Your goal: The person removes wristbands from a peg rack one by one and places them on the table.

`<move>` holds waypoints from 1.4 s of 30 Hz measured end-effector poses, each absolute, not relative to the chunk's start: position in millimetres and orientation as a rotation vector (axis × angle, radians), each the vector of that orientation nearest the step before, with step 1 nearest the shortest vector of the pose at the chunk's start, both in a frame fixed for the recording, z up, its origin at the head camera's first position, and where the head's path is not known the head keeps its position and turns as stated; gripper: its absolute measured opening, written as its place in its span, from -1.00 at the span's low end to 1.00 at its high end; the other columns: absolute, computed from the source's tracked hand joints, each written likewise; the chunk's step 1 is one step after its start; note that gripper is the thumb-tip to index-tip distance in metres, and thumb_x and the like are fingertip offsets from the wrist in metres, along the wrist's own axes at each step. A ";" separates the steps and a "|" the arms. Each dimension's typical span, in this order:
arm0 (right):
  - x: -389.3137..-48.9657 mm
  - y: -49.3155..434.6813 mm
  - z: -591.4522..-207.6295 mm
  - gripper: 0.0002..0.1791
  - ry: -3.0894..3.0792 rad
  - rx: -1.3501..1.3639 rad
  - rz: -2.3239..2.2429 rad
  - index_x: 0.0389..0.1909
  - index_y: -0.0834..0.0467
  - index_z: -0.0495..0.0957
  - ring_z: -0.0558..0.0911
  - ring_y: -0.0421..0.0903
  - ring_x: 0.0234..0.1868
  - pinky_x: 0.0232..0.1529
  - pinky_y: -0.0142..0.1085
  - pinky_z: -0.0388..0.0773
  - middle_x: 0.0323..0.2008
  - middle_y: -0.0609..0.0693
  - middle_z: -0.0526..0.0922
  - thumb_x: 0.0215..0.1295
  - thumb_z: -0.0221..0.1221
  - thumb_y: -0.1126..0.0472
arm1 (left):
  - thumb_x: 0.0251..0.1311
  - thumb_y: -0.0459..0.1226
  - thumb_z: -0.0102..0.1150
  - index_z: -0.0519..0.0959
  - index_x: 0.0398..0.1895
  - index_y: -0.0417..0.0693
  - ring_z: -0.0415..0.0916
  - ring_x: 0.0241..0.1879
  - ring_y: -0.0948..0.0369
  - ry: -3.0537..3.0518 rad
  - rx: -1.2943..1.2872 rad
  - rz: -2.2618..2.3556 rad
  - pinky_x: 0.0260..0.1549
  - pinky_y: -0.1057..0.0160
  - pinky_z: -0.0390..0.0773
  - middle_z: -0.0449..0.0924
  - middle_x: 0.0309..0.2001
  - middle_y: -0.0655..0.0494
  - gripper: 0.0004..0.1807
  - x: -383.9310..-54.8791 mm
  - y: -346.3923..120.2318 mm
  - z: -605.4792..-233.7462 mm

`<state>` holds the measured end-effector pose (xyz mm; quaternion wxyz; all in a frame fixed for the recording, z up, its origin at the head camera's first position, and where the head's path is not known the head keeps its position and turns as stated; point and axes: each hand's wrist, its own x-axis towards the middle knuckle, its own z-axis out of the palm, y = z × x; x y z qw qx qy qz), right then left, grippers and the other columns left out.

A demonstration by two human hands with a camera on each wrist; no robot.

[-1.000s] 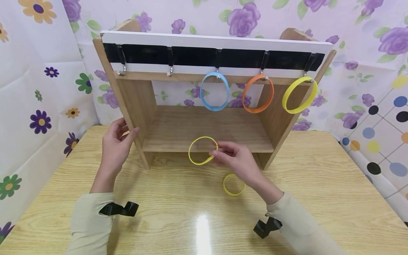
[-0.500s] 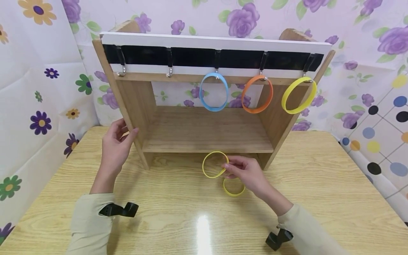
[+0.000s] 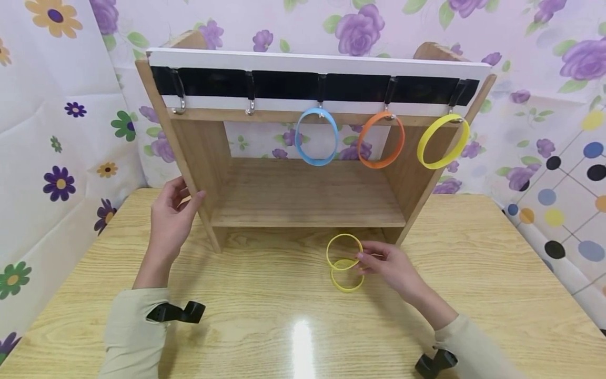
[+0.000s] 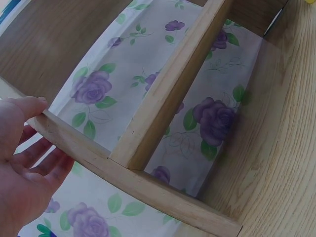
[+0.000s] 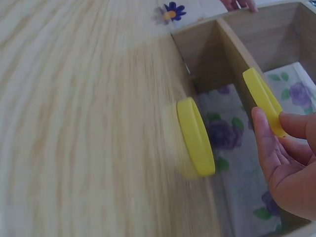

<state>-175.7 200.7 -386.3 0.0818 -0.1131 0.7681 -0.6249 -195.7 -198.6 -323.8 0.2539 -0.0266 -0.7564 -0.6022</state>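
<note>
My left hand (image 3: 171, 221) holds the left side panel (image 3: 182, 152) of a wooden shelf rack, its thumb on the front edge and fingers behind; the left wrist view shows this grip on the panel (image 4: 94, 157). Between thumb and fingertips, my right hand (image 3: 393, 268) pinches a thin yellow ring (image 5: 261, 96) by its right side. That ring is above the table in front of the rack. A second yellow ring (image 3: 347, 290) lies on the table (image 3: 255, 316); in the head view the held ring partly overlaps it, while the right wrist view shows the two apart.
Several hooks line the rack's black-and-white top bar (image 3: 284, 84). A blue ring (image 3: 316, 162), an orange ring (image 3: 379, 165) and another yellow ring (image 3: 434, 165) hang from the middle and right hooks. The two left hooks (image 3: 179, 109) are bare. Flowered cloth (image 3: 360, 31) stands behind.
My right hand has moved right and down with the held yellow ring, from before the shelf board to over the ring on the table. The left hand has stayed on the panel.
</note>
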 end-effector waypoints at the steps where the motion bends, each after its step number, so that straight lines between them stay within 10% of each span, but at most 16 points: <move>1: -175.3 203.8 -386.7 -0.56 2.294 -0.332 -1.875 0.15 0.60 0.33 0.69 0.01 -0.23 -0.16 -0.14 0.64 -0.11 0.43 0.51 0.34 0.12 0.42 | 0.29 -0.37 0.16 0.37 0.23 -0.31 0.46 0.01 0.25 -2.055 -0.069 -1.634 0.00 0.41 0.49 0.47 0.06 0.01 -0.54 -195.7 -198.5 -323.8; 42: -170.5 287.9 -411.0 -0.50 2.292 -0.303 -1.589 0.22 0.60 0.25 0.67 -0.04 -0.25 -0.22 -0.22 0.66 -0.13 0.29 0.60 0.39 0.07 0.36 | 0.31 -0.37 0.13 0.35 0.27 -0.28 0.42 0.04 0.25 -2.065 -0.089 -1.634 0.02 0.40 0.47 0.44 0.08 0.05 -0.52 -195.9 -199.6 -325.7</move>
